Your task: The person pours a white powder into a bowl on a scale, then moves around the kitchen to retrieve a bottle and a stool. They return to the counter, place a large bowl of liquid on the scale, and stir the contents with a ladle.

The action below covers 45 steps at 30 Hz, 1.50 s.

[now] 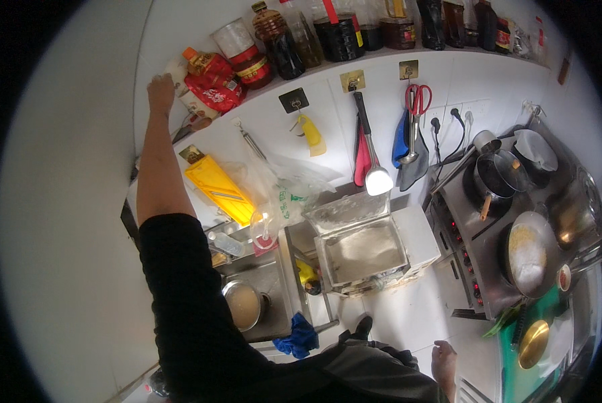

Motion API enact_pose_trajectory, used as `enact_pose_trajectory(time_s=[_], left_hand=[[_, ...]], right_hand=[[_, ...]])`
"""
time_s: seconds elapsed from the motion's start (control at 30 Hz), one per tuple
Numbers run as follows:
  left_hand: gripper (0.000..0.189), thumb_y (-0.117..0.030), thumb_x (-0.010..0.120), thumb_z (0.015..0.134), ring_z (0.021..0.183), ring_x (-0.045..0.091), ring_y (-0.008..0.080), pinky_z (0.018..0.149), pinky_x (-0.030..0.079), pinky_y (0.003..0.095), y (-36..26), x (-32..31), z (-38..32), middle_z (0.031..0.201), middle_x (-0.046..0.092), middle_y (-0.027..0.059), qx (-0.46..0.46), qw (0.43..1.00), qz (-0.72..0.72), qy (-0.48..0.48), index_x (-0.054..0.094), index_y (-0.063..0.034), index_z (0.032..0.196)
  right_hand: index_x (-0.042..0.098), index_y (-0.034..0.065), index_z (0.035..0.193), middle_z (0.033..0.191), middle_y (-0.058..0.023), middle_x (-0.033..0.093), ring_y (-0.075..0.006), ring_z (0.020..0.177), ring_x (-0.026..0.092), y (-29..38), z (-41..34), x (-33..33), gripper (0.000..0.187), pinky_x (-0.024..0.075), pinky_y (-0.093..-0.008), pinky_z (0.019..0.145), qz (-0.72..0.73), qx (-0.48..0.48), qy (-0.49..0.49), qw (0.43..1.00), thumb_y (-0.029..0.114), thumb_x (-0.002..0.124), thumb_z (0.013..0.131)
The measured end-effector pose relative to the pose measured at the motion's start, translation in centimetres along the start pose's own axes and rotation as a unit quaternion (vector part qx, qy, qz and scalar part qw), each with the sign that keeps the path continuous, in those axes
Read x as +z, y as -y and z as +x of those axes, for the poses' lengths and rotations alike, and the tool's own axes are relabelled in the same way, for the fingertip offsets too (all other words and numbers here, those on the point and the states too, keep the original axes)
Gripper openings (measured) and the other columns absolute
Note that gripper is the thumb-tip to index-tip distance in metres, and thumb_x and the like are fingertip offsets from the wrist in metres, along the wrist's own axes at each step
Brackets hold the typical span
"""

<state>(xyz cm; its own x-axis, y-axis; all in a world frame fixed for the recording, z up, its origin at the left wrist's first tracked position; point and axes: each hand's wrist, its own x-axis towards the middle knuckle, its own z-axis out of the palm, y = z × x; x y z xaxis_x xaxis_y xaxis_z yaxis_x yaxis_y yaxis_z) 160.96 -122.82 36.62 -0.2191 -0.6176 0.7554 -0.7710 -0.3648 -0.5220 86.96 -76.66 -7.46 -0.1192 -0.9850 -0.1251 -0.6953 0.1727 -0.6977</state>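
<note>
My left hand point(161, 94) is stretched far up to the left end of a wall shelf. It is against or right beside a pale package point(179, 75); its fingers are too small and turned away to show a grip. Next to that package lies a red bag point(219, 83) with an orange-capped bottle point(200, 54) by it. A red-lidded clear jar point(250, 63) leans close by. Low in the view, my right hand point(443, 360) hangs by my side, fingers curled, with nothing visible in it.
Bottles and jars line the shelf point(301, 75). Below it hang a yellow slicer point(220, 189), a spatula point(376, 176) and red-handled scissors point(418, 99). A sink point(271, 307) holds a pot of cloudy liquid point(242, 305). An open metal bin point(364, 252) stands mid-view; pans crowd the stove point(487, 282) at right.
</note>
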Motion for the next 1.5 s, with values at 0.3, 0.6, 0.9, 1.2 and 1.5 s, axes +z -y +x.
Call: enact_pose_trajectory(time_s=[0.3,0.6,0.9,1.2,1.5], left_hand=[[0.027,-0.022,0.051,0.095,0.093,0.06,0.0356,0.084,0.044,0.0488,2.9,-1.2,-2.5,0.103,0.062,0.0209,-0.126,0.987,0.008,-0.098,0.06,-0.0025,0.112],[0.067,-0.052,0.065,0.086,0.095,0.05,0.032,0.085,0.043,0.0423,1.0,-6.6,-10.7,0.104,0.054,0.0246,-0.345,0.889,-0.277,-0.116,0.054,0.0083,0.113],[0.048,-0.039,0.077,0.078,0.089,0.053,0.03,0.078,0.046,0.0404,1.8,-7.7,-14.2,0.094,0.051,0.0187,-0.301,0.904,-0.266,-0.147,0.054,0.001,0.092],[0.048,-0.037,0.079,0.075,0.091,0.053,0.0297,0.08,0.045,0.0409,3.0,-7.0,-13.8,0.094,0.05,0.0158,-0.262,0.908,-0.296,-0.136,0.052,-0.0006,0.091],[0.045,-0.03,0.079,0.072,0.095,0.057,0.0363,0.081,0.049,0.0417,0.9,-5.6,-11.2,0.097,0.053,0.0187,-0.262,0.907,-0.314,-0.101,0.051,0.0,0.091]], right_hand=[[0.064,0.0002,0.1,0.073,-0.0175,0.062,-0.0338,0.066,0.062,6.4,4.3,-1.3,0.018,0.0497,-0.0416,0.063,0.018,-0.019,0.089,0.996,0.007,0.059,0.084],[0.061,0.0019,0.106,0.093,-0.017,0.06,-0.0346,0.089,0.061,41.8,23.5,-3.3,0.022,0.0519,-0.0425,0.078,-0.051,-0.575,-0.013,0.817,0.011,0.062,0.086],[0.065,0.0069,0.107,0.11,-0.0091,0.059,-0.0278,0.112,0.051,71.5,29.6,6.2,0.025,0.0408,-0.0413,0.097,-0.241,-0.667,-0.281,0.646,0.023,0.058,0.088],[0.069,0.0132,0.105,0.111,-0.0067,0.061,-0.0249,0.115,0.051,76.5,30.6,10.3,0.024,0.0382,-0.0451,0.097,-0.35,-0.63,-0.295,0.627,0.024,0.06,0.086],[0.066,0.0095,0.109,0.109,-0.0076,0.062,-0.0256,0.108,0.054,81.0,30.7,5.4,0.028,0.0457,-0.0404,0.09,-0.126,-0.65,-0.386,0.643,0.029,0.058,0.09]])
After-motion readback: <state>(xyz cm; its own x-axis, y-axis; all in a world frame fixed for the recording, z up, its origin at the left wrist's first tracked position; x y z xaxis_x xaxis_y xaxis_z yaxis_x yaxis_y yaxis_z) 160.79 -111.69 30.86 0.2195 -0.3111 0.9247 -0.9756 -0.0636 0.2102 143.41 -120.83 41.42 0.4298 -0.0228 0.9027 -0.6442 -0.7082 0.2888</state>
